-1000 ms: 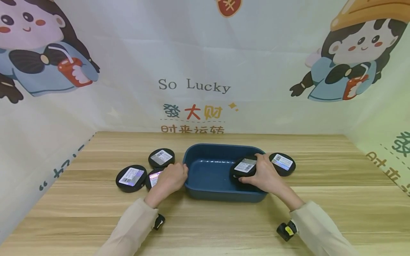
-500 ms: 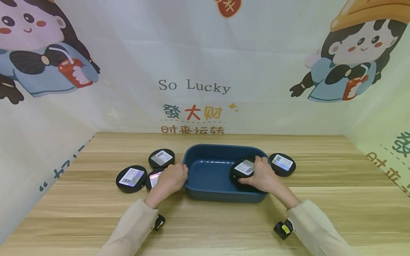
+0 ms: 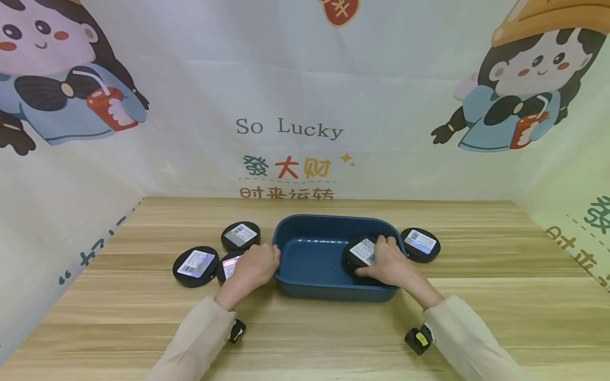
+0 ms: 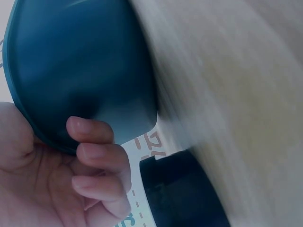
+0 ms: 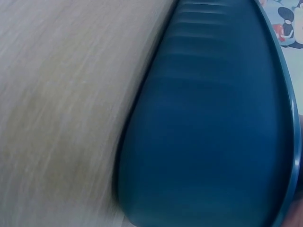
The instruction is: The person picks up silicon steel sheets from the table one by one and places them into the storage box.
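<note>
A dark blue plastic bin stands on the table. My left hand grips its left end; in the left wrist view the curled fingers lie against the outside of the wall, near the rim. Inside the right part of the bin is a round flat black case with a white barcode label on top. My right hand holds that case from the right, thumb at the near side and fingers at the far side. The right wrist view shows mostly the outer bin wall, and the hand is nearly out of sight.
To the left of the bin lie similar black cases: one at the back, one further left, and one partly behind my left hand. Another labelled case lies just right of the bin. A printed cloth hangs behind the table.
My right hand has moved slightly down and toward the near side, and its fingers now cover more of the case's label. The left hand and the bin hold still.
</note>
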The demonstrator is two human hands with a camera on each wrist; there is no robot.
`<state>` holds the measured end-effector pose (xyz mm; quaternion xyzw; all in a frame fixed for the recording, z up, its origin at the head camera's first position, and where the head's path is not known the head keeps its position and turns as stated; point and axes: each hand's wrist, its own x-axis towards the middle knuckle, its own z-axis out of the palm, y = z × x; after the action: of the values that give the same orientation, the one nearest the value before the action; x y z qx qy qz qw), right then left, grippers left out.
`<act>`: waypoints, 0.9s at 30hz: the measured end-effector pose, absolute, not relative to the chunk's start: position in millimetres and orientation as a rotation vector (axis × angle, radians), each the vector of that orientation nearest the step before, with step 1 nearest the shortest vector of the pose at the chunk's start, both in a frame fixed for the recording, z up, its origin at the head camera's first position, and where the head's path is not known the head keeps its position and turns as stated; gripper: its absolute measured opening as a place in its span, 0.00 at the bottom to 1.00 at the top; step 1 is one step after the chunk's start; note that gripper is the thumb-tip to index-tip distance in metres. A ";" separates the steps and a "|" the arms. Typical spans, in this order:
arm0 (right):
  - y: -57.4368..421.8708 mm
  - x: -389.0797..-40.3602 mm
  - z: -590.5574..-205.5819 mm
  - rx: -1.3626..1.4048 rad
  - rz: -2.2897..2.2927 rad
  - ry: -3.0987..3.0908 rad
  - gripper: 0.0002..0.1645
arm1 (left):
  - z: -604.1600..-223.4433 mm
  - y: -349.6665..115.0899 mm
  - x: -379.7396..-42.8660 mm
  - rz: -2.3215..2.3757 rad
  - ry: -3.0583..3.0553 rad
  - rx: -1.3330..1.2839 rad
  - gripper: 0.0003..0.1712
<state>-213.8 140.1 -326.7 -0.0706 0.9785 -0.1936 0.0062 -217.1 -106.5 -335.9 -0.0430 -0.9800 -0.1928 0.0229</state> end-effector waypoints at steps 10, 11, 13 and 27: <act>138.6 -214.7 -327.2 -0.217 -0.589 3.049 0.47 | -336.3 -105.9 -218.2 -0.599 -3.033 -0.127 0.21; 138.6 -215.1 -327.6 -0.223 -0.592 3.051 0.47 | -336.5 -106.0 -218.2 -0.599 -3.032 -0.128 0.21; 138.2 -215.9 -328.5 -0.235 -0.596 3.052 0.46 | -336.7 -106.0 -218.3 -0.600 -3.031 -0.124 0.22; 135.6 -219.6 -331.8 -0.248 -0.585 3.064 0.47 | -335.4 -105.9 -218.2 -0.611 -3.050 -0.102 0.22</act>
<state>-219.6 135.6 -331.8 -0.0793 0.9792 -0.1868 0.0063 -218.2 -105.9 -335.4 -0.0326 -0.9799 -0.1963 0.0148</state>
